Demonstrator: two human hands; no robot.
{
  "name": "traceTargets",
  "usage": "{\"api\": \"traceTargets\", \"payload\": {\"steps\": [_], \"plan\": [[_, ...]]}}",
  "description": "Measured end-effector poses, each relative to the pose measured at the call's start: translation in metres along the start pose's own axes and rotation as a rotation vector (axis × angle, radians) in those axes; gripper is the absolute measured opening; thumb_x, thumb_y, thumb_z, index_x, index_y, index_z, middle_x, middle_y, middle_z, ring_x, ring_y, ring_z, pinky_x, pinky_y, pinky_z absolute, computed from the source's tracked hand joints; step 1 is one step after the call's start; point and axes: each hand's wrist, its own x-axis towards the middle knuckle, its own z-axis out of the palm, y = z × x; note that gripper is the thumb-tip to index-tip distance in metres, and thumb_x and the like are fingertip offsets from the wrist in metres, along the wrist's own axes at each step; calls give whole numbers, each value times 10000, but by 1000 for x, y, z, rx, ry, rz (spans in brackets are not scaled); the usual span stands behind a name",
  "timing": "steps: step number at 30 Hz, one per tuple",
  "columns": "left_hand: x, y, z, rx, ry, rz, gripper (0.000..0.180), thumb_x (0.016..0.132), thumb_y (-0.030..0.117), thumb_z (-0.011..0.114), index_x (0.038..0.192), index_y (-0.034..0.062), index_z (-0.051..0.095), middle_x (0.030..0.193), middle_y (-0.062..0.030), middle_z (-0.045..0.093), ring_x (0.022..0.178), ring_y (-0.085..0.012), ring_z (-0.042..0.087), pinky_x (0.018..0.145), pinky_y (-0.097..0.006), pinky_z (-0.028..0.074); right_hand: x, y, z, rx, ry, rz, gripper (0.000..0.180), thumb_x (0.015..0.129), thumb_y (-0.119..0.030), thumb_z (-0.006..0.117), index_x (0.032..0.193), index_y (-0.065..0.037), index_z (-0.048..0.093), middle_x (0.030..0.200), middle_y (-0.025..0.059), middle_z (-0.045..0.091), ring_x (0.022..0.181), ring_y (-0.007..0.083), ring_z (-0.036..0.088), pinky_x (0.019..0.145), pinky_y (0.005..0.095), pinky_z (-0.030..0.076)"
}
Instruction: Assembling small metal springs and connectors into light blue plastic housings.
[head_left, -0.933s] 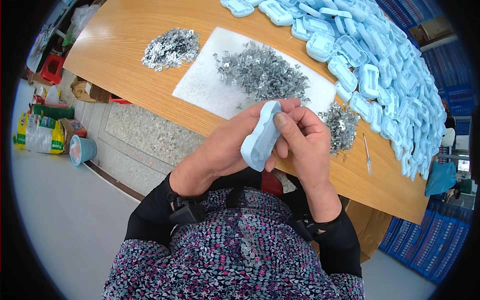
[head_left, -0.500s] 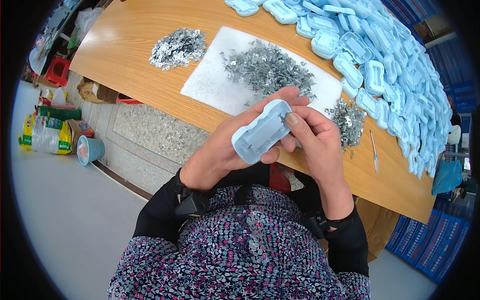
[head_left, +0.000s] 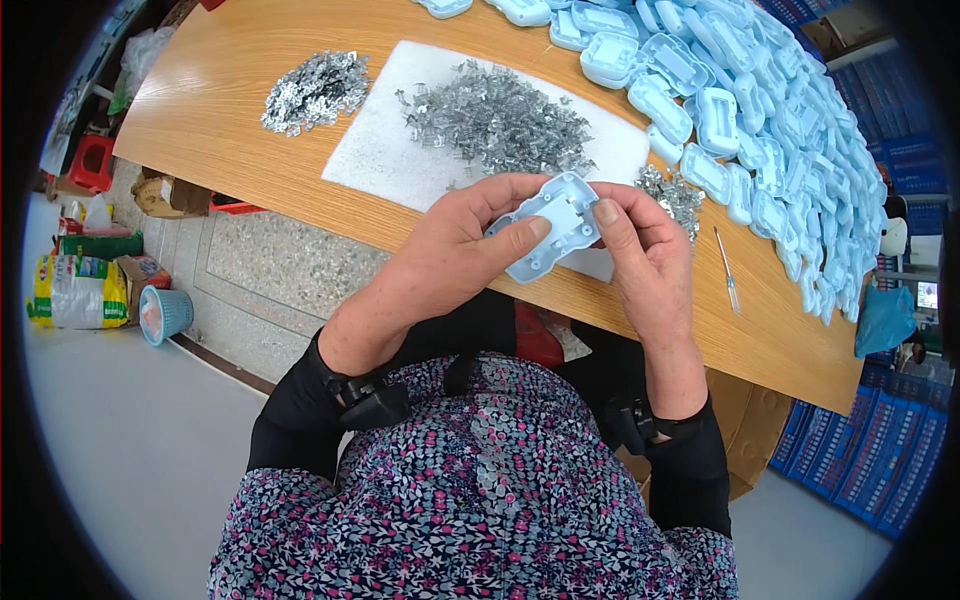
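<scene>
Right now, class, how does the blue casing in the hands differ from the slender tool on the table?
The blue casing is broad and hollowed; the slender tool is narrow. The casing is held up between the left hand and right hand; the tool lies on the table, touched by neither.

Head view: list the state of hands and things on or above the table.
Light-blue contoured plastic shell, held in both hands, inner side showing
Left hand, thumb on shell
Right hand, thumb at shell's edge
White rectangular fibrous pad, lying flat
Small silvery metal pieces, in three loose heaps
Other light-blue plastic shells, piled in a jumble
Thin stick-like tool, lying down
</scene>
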Motion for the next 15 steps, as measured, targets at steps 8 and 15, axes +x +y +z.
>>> {"api": "traceTargets", "payload": {"steps": [8, 15], "plan": [[6, -5, 17, -98, -19, 2, 425, 1002, 128, 590, 1390, -19, 491, 1189, -58, 647, 1024, -91, 623, 877, -253, 517, -12, 12, -6, 190, -18, 6, 293, 1009, -132, 550, 1243, 24, 631, 1134, 54, 668, 1025, 113, 598, 916, 273, 466], [6, -6, 39, -103, -63, -8, 435, 1003, 120, 591, 1397, -22, 473, 1185, -60, 649, 1020, -91, 626, 853, -252, 530, -25, 16, -17, 175, 46, 1, 294, 1001, -125, 570, 1245, 30, 626, 1121, 50, 667, 1016, 104, 592, 902, 264, 468]]}}
